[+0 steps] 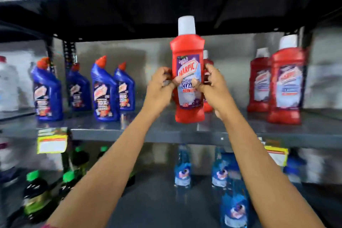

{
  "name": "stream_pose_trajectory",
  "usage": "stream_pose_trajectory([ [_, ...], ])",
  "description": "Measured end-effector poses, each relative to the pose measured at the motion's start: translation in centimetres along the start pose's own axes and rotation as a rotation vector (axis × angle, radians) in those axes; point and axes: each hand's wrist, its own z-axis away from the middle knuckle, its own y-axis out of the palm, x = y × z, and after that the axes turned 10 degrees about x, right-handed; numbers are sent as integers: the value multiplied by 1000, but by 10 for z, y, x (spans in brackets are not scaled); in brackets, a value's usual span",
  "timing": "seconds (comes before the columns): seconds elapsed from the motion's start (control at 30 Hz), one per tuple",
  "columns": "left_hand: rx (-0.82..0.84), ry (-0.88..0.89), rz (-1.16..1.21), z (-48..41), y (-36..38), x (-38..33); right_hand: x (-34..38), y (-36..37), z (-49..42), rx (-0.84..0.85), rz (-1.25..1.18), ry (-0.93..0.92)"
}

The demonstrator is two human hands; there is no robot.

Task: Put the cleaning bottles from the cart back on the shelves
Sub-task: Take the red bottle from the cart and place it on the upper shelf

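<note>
Two yellow paper price tags hang from the front edge: one at the left (pixel 52 143), one at the right (pixel 276 155); their print is too blurred to read.

red Harpic bottle (pixel 187 72): upright, centre, above grey shelf (pixel 129 131) | left hand (pixel 161 84), right hand (pixel 212 83): gripping its sides | blue bottles (pixel 105 90): 9 o'clock | red bottles (pixel 285 85): 3 o'clock

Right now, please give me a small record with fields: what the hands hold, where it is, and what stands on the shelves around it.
held item: red Harpic bottle, white cap, upright
left hand: grips the bottle's left side
right hand: grips its right side
position: at the middle shelf; base contact unclear
left of it: blue bottles with red caps
right of it: red bottles of the same kind
lower shelf: light blue bottles, dark bottles with green caps
</note>
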Motion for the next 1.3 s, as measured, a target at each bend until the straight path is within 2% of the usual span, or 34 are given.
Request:
stream_pose_trajectory([
  [0.17,67,-74,108,-27,47,26,-30,-35,-5,-71,-2,93],
  [0.27,81,-104,130,-35,60,37,-40,-44,-6,-47,-43,135],
  [0.5,62,-164,121,-50,68,49,-51,-49,-24,-41,-10,244],
  [0.83,48,-162,130,-35,73,55,-58,-51,-18,-63,-37,283],
  [1.13,173,-275,106,-18,75,62,-67,-50,-3,46,-10,403],
  [1.23,160,-262,59,-15,75,61,-68,-47,4,30,86,394],
  [1.3,118,-245,-8,-11,73,59,-64,-44,13,-6,278,344],
])
